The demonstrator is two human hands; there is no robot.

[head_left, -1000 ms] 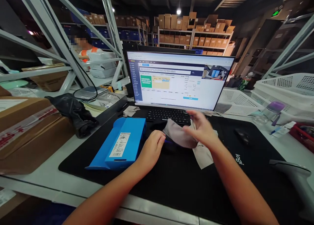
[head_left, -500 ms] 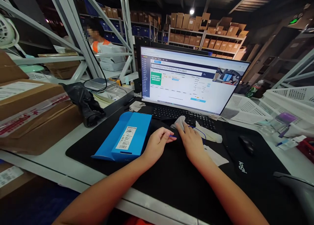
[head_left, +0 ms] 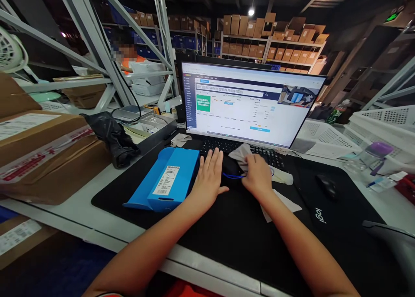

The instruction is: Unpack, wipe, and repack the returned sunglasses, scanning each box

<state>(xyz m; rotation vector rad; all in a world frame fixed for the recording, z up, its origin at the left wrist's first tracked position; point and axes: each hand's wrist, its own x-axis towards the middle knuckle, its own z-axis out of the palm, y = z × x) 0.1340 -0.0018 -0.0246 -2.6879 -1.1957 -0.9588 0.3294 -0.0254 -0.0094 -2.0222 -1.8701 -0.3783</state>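
Observation:
My left hand [head_left: 207,180] is open, its fingers stretched forward toward the keyboard and its thumb out to the side. Just left of it lies a blue cardboard box [head_left: 183,174] with a white printed label and a flap spread out. My right hand [head_left: 258,176] is closed on a crumpled grey-white cloth or tissue [head_left: 240,154]. A thin blue cord [head_left: 232,176] runs between the hands to the right fingers. Something black beside the cord blends into the dark mat, so I cannot make out its shape.
A monitor [head_left: 246,102] stands behind the keyboard [head_left: 216,146]. More crumpled tissue [head_left: 285,201] lies on the black mat [head_left: 246,241], with a mouse [head_left: 326,186] farther right. A brown carton [head_left: 55,154] and a black plastic bag [head_left: 113,137] are left. White baskets [head_left: 324,139] stand right.
My left hand has let go of the blue cord and spread its fingers forward. My right hand has closed round the tissue, which shows more above the fingers.

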